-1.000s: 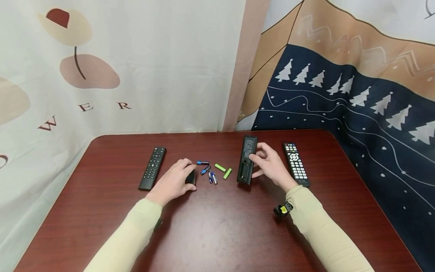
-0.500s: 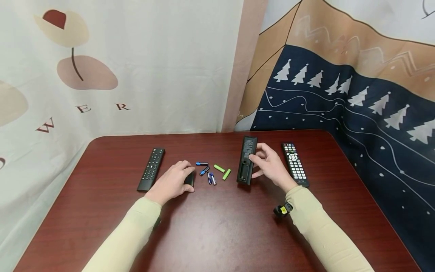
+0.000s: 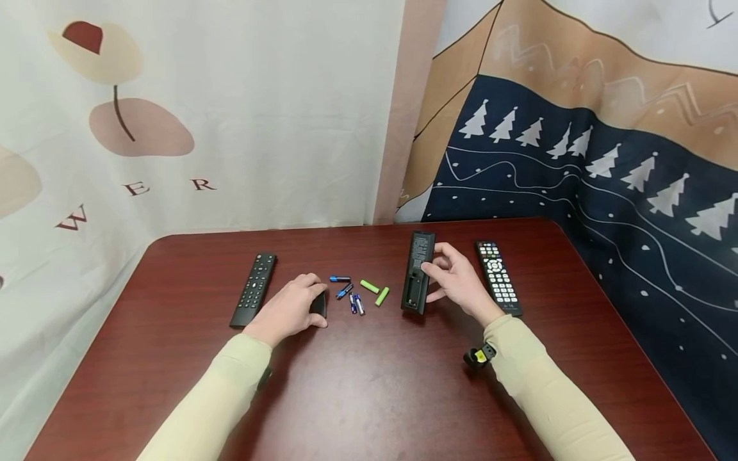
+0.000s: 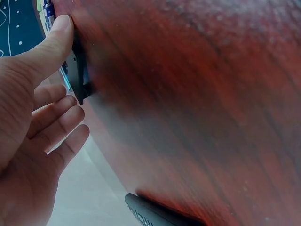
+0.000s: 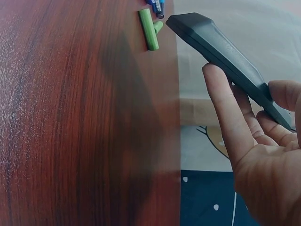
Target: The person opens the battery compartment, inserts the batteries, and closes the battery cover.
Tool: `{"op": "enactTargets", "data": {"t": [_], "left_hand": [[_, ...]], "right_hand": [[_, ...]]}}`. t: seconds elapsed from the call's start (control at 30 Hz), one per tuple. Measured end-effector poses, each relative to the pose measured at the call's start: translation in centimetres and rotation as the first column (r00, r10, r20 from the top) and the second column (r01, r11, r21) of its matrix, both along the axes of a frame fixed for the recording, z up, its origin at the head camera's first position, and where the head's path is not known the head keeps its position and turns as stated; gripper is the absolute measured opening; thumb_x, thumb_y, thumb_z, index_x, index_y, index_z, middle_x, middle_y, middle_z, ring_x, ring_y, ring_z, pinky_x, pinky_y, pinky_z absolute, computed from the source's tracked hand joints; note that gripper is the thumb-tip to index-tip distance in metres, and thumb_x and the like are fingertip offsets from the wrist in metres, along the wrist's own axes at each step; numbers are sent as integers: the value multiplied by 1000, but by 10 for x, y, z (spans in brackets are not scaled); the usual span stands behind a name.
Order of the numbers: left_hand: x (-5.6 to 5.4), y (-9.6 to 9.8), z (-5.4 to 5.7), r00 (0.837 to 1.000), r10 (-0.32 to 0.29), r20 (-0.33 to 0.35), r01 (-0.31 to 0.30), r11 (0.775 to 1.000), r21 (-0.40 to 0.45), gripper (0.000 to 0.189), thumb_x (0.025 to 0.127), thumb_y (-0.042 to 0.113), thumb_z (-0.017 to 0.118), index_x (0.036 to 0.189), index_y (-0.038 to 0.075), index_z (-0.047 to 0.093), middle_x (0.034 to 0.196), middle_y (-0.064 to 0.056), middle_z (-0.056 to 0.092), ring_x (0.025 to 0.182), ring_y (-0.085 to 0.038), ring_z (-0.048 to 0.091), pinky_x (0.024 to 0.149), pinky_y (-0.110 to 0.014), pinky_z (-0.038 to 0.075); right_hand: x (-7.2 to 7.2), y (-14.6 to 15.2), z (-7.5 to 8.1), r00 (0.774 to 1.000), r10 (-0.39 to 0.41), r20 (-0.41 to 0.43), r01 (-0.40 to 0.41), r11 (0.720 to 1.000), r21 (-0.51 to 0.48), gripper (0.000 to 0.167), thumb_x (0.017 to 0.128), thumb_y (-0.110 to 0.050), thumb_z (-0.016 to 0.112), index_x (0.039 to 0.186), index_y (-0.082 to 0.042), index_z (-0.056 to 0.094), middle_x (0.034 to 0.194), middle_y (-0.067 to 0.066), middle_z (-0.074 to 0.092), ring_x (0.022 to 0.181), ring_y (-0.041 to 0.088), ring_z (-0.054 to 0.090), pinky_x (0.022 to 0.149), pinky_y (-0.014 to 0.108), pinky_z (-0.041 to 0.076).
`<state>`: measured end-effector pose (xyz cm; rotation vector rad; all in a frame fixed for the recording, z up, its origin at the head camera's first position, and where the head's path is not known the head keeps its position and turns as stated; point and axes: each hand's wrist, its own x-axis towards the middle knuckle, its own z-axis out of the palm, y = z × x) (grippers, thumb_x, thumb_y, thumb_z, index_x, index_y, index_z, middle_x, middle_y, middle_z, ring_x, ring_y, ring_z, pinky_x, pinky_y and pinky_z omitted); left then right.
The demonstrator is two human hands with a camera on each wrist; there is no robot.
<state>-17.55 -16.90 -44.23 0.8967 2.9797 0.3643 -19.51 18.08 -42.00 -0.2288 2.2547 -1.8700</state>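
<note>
In the head view my right hand (image 3: 458, 275) holds a black remote control (image 3: 419, 246) above the table, its back and bare battery compartment facing me. The right wrist view shows this remote (image 5: 225, 52) side-on, tilted, between thumb and fingers. My left hand (image 3: 288, 307) holds a small black battery cover (image 3: 319, 305) by its edges, low at the tabletop. From the left wrist, the cover (image 4: 76, 70) appears as a thin dark plate between thumb and fingers. Blue batteries (image 3: 344, 291) and two green batteries (image 3: 382, 296) lie loose between the hands.
Left of the left hand lies another black remote (image 3: 254, 290), buttons up. A black remote with white buttons (image 3: 498, 275) lies beyond the right wrist. The dark red-brown table (image 3: 357, 384) ends at patterned curtains (image 3: 288, 128) along the back.
Both hands keep their holds on the cover and the remote. The head view has shifted slightly, so the tabletop things appear a little further left.
</note>
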Motion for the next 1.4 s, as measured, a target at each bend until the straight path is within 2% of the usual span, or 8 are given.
{"op": "enactTargets", "data": {"t": [0.37,0.53,0.67,0.8,1.0,1.23,1.4], "left_hand": [[-5,5,4,998,-19,-58,21,999,36,63,77,30,92,123,-6,68,115,-12,62,108,-30,59,95,-43,54],[-10,9,3,995,-24,-93,31,996,79,49,85,24,86,120,-6,68,113,-13,62,103,-30,60,92,-42,54],[-13,13,2,996,-8,-90,15,997,78,36,93,18,78,119,-5,69,113,-13,62,102,-30,61,90,-42,55],[-18,17,1,995,-3,-103,9,998,60,27,97,11,73,119,-4,69,112,-13,62,103,-30,62,92,-43,55],[-26,23,0,994,-13,-109,18,999,46,24,97,5,71,119,-4,70,111,-14,64,105,-32,63,95,-44,56],[-34,28,-5,992,-18,-129,22,999,31,24,94,0,71,117,-5,71,109,-16,66,104,-33,65,94,-44,57],[-38,30,-10,992,-14,-123,17,999,29,22,93,-3,71,115,-4,72,108,-15,67,103,-33,65,92,-44,57]], "right_hand": [[0,2,-1,1000,-2,6,2,1000,3,38,106,-12,58,141,-2,47,112,27,65,91,29,73,64,47,64],[0,3,-1,1000,-2,4,2,1000,4,38,106,-12,58,140,-2,47,111,28,65,91,29,74,64,48,64],[-1,4,-2,1000,-8,5,8,1000,5,37,105,-11,59,140,-2,47,110,27,66,90,29,74,64,48,64],[-1,4,-2,1000,-10,6,10,1000,5,37,105,-11,59,139,-1,47,109,27,66,90,27,73,63,47,64],[0,3,0,1000,-7,7,7,1000,-3,37,105,-10,58,139,-1,47,109,27,65,89,26,73,63,47,64],[-1,3,-1,1000,-9,12,9,1000,-9,38,105,-9,59,139,-1,47,108,26,65,92,33,73,63,47,64],[-1,3,-2,1000,-7,13,7,1000,-11,37,104,-9,59,139,0,47,108,26,65,90,29,74,63,47,64]]}}
